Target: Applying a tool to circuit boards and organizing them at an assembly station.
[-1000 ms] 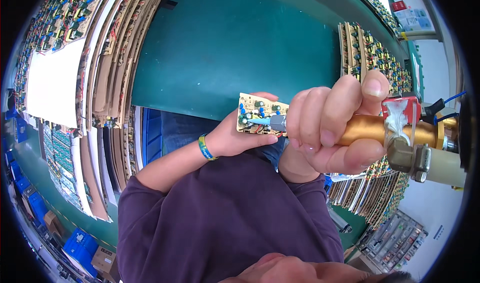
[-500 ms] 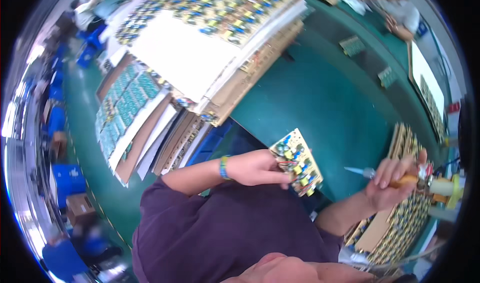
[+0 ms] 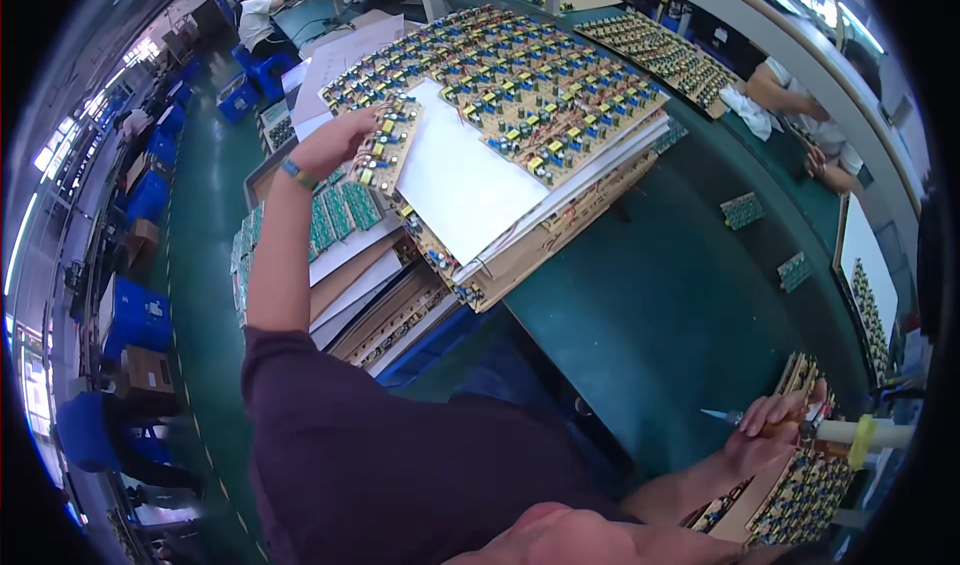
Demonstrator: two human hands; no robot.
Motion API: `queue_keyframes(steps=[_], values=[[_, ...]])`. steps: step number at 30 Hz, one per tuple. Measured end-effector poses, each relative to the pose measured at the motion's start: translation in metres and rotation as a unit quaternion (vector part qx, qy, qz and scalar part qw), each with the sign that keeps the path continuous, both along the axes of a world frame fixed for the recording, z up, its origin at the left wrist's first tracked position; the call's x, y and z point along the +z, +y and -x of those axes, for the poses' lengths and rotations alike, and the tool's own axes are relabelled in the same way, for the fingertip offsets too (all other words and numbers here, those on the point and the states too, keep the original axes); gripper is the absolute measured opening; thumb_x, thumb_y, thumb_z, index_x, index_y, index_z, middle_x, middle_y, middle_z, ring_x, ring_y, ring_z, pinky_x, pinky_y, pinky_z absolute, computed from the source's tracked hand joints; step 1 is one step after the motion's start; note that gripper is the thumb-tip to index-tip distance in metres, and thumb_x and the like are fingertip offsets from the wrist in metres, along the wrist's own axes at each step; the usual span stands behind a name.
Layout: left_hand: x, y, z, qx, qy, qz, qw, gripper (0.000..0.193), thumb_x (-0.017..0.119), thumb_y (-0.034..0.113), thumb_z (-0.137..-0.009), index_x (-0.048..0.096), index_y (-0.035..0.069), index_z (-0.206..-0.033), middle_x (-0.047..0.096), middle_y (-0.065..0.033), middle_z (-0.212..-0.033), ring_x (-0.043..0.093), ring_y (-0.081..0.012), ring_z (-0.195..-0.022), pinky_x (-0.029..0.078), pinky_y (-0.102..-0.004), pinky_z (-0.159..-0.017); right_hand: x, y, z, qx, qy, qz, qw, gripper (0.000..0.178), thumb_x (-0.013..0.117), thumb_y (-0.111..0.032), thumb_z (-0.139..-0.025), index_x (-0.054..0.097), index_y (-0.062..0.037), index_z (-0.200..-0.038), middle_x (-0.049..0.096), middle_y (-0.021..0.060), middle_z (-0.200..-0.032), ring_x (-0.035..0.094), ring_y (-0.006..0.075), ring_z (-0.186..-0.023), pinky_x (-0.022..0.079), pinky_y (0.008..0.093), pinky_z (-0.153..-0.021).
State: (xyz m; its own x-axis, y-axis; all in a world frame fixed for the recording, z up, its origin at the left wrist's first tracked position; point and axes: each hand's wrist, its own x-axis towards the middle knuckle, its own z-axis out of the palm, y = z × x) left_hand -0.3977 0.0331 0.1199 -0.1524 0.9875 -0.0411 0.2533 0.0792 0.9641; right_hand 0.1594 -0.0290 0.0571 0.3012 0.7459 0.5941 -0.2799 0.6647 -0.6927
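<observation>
My left hand (image 3: 338,147) reaches out to the far left corner of a tall stack. Its fingers are closed on the edge of a circuit board (image 3: 392,147) with yellow, blue and green parts, beside a bare white sheet (image 3: 465,190). Rows of similar circuit boards (image 3: 530,85) cover the rest of the stack's top. Low on the right, my right hand (image 3: 768,443) is wrapped round a hand tool (image 3: 722,417) with a pointed pale tip and an orange handle. Its tip points left over the green table.
More boards (image 3: 800,500) lie beneath and beside my right hand. Green boards (image 3: 335,220) are piled at the left. Two small boards (image 3: 741,211) rest on the dark strip beyond the green table (image 3: 640,305). Another person (image 3: 800,105) sits across it.
My left hand has carried the circuit board from in front of my chest up and left to the stack. My right hand keeps the tool; the view has shifted.
</observation>
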Motion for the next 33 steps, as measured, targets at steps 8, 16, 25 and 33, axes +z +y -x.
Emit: queue_keyframes(steps=[8, 16, 25, 33], values=[[0.006, 0.062, 0.032, 0.049, 0.321, 0.004, 0.946, 0.043, 0.051, 0.030, -0.086, 0.054, 0.006, -0.122, 0.059, -0.0094, -0.108, 0.056, -0.0150, -0.091, 0.045, -0.0264, -0.076, -0.007, 0.000, -0.008, -0.009, -0.001, 0.004, 1.000, 0.073, 0.065, -0.031, -0.085, 0.024, 0.0030, -0.135, 0.042, 0.0016, -0.069, 0.037, 0.0054, -0.043, 0.033, 0.0177, -0.035], [-0.023, 0.038, 0.015, 0.088, 0.603, -0.080, 0.789, 0.071, 0.066, 0.039, -0.075, 0.043, 0.001, -0.129, 0.060, -0.0198, -0.107, 0.059, -0.0334, -0.096, 0.046, -0.0379, -0.086, -0.008, 0.004, -0.005, 0.005, 0.014, 0.017, 1.000, 0.070, 0.066, -0.030, -0.084, 0.028, 0.0025, -0.133, 0.041, 0.0004, -0.068, 0.037, 0.0053, -0.043, 0.033, 0.0177, -0.035], [-0.010, 0.060, 0.002, 0.106, 0.531, -0.035, 0.840, 0.063, 0.066, 0.029, -0.075, 0.042, 0.004, -0.128, 0.060, -0.0221, -0.106, 0.059, -0.0335, -0.098, 0.046, -0.0386, -0.085, -0.004, 0.000, -0.001, -0.004, 0.011, 0.027, 1.000, 0.068, 0.067, -0.030, -0.083, 0.032, 0.0014, -0.132, 0.040, 0.0005, -0.069, 0.036, 0.0052, -0.044, 0.033, 0.0174, -0.036], [-0.006, 0.063, 0.004, 0.102, 0.569, -0.022, 0.816, 0.054, 0.062, 0.031, -0.077, 0.047, 0.006, -0.122, 0.058, -0.0178, -0.115, 0.057, -0.0330, -0.104, 0.046, -0.0420, -0.088, -0.008, 0.001, -0.001, 0.009, 0.010, 0.033, 0.999, 0.066, 0.067, -0.029, -0.084, 0.033, 0.0010, -0.132, 0.040, 0.0006, -0.068, 0.037, 0.0053, -0.045, 0.033, 0.0171, -0.037]])
